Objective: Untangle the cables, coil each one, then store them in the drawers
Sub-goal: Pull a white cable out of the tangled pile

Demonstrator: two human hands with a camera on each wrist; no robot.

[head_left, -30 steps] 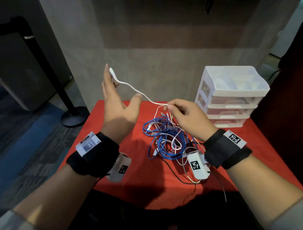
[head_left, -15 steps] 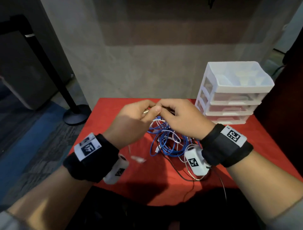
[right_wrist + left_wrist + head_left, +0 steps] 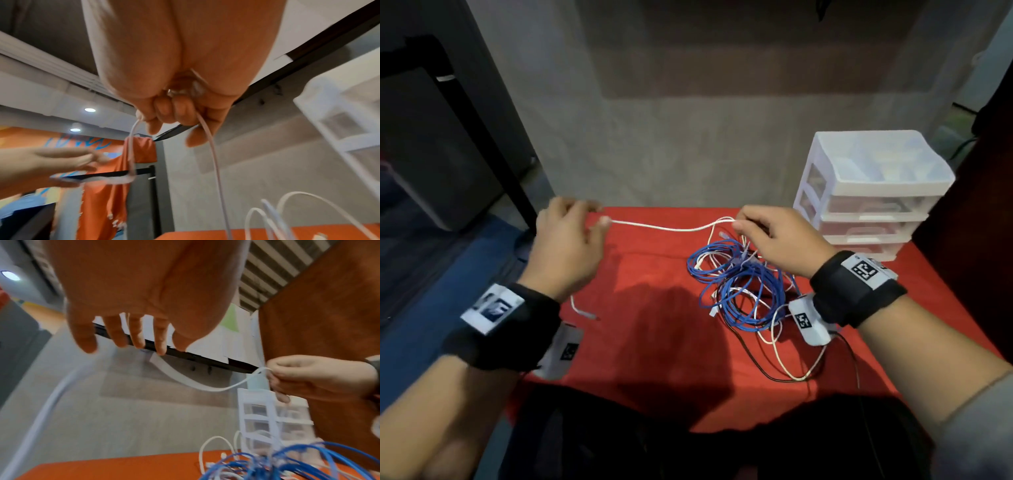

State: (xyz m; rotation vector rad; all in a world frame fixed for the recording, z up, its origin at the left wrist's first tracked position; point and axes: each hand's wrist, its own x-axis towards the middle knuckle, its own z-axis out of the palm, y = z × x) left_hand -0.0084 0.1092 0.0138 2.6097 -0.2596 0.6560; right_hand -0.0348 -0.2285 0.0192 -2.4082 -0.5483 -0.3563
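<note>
Drawer unit: white plastic, three clear-fronted drawers, all pushed in; it stood at the far right of the table, beside the cable heap. Contents behind the fronts could not be made out.
Top tray of the unit: shallow moulded compartments; what lay in them could not be told.
Table: covered in red cloth.
Cable heap: blue, white and black leads, tangled together on the cloth, right of centre, none of it in a drawer.
White cable: one length was drawn out of the heap and stretched in the air between the two hands; a loose end with a plug lay on the cloth near the left wrist.
Left hand: raised over the table's left edge, fingers spread loosely, the cable running over the thumb; no firm grip was visible.
Right hand: above the heap, fingertips pinched on the white cable.
</note>
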